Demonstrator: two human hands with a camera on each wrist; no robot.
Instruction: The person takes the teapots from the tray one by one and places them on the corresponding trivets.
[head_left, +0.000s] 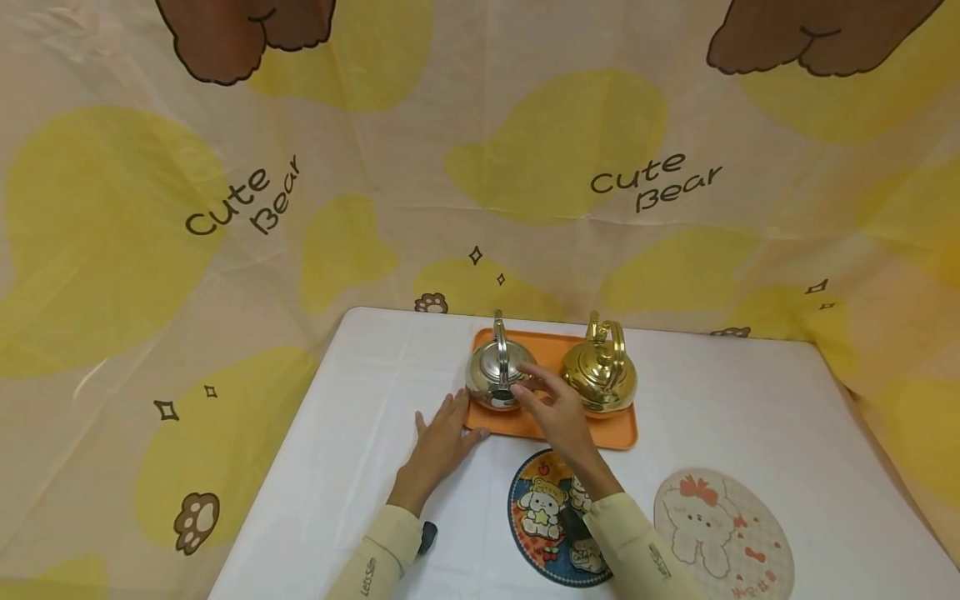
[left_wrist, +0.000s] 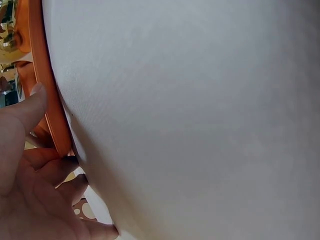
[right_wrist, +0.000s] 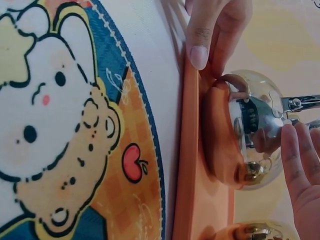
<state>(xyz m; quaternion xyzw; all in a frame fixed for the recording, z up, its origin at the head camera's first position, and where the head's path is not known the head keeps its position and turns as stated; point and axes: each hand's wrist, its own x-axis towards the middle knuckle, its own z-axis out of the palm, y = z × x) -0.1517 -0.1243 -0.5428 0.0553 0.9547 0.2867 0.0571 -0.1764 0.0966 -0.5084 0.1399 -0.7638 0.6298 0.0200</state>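
- While your left hand [head_left: 442,433] lies flat on the white table [head_left: 337,433], its straight, slightly spread fingers touch the near left edge of the orange tray [head_left: 600,433].
- Your right hand [head_left: 551,408] reaches over the tray, its loosely spread fingertips [right_wrist: 295,150] resting against the silver kettle [head_left: 497,379], not wrapped round it.
- That silver kettle stands upright on the tray's left side, with the gold kettle [head_left: 600,375] just beside it on the right.
- Two round cartoon mats [head_left: 547,517] lie nearer you on the table.
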